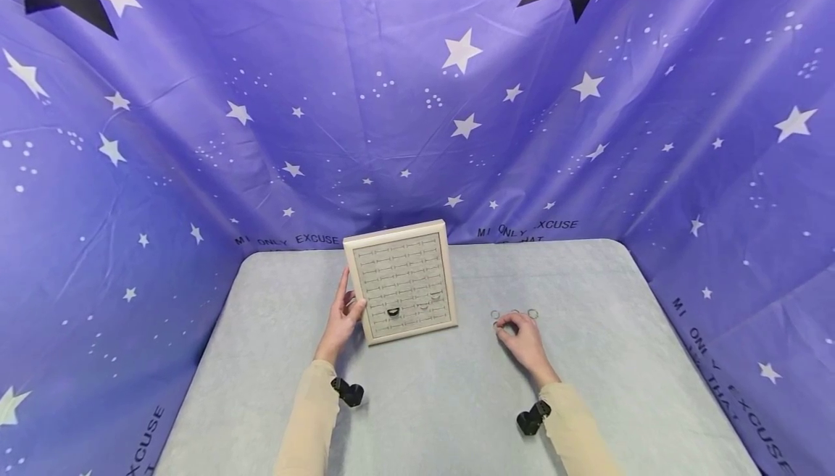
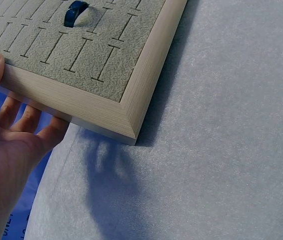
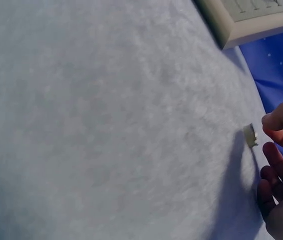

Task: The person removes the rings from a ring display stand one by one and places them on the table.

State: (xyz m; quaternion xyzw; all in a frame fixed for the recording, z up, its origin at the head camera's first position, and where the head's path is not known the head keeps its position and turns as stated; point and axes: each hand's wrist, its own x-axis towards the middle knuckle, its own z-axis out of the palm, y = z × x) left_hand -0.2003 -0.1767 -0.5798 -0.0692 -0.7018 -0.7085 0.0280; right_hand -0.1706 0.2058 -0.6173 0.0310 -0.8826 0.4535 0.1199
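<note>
My left hand (image 1: 341,322) grips a ring display tray (image 1: 451,273) by its left side, thumb on the front of the pale wood frame and fingers behind. The tray is tilted up to face me, its grey padded face cut with rows of slots. A dark ring (image 1: 393,312) sits in a lower slot and looks blue in the left wrist view; two pale rings sit to its right. On the right, my right hand (image 1: 525,344) has its bent fingertips beside a small ring (image 3: 248,136), with a gap between finger and thumb in the right wrist view.
More rings, including one at the right (image 1: 537,314), lie on the grey cloth-covered table (image 1: 430,403) just beyond my right hand. A purple star-patterned curtain (image 1: 365,135) rises behind the table and along both sides. Black wrist cameras sit on both sleeves.
</note>
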